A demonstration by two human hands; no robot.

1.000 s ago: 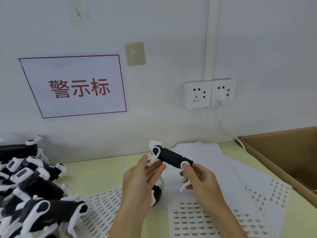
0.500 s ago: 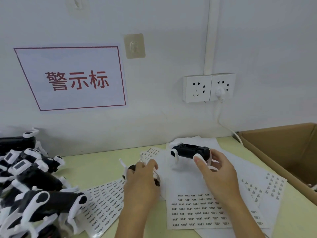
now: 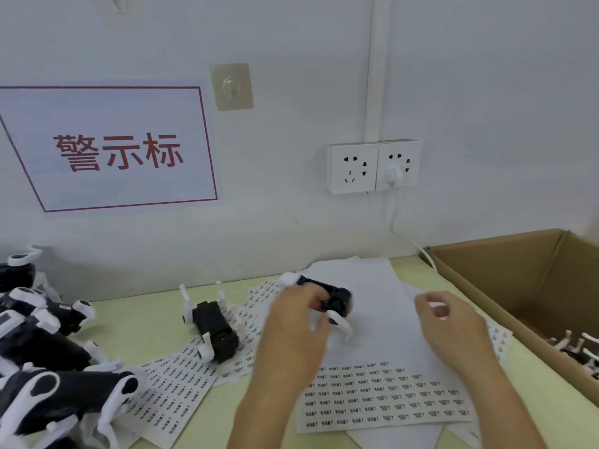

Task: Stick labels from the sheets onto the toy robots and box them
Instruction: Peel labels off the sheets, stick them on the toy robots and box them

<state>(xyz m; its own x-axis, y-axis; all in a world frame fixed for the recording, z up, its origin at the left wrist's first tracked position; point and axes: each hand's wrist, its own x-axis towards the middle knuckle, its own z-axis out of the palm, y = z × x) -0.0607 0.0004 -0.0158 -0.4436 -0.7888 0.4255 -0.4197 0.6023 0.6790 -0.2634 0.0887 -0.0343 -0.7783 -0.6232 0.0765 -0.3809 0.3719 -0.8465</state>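
Held toy robot (image 3: 327, 298): black body with white legs, over the white sheets at mid-bench, tilted, one white leg pointing down to the paper.
Left hand (image 3: 293, 332): its fingers are curled round the near side of this toy robot; blurred, so the exact grip is unclear.
Right hand (image 3: 450, 322): above the sheets, apart from the toy, fingers loosely curled; something small and pale shows at the fingertips, too blurred to name.
Label sheet (image 3: 382, 396): lies flat under both forearms, rows of small printed labels on its near half.
Second toy robot (image 3: 215, 332): on its back on another label sheet (image 3: 168, 393), legs up, left of the left hand.
Pile of toy robots (image 3: 42, 358): at the bench's left edge.
Cardboard box (image 3: 518, 280): open, at the right, with white toy legs visible inside.
Bench (image 3: 136, 322): pale green top.
Wall: red-bordered sign (image 3: 110, 147), double socket (image 3: 372, 166) with a white plug.
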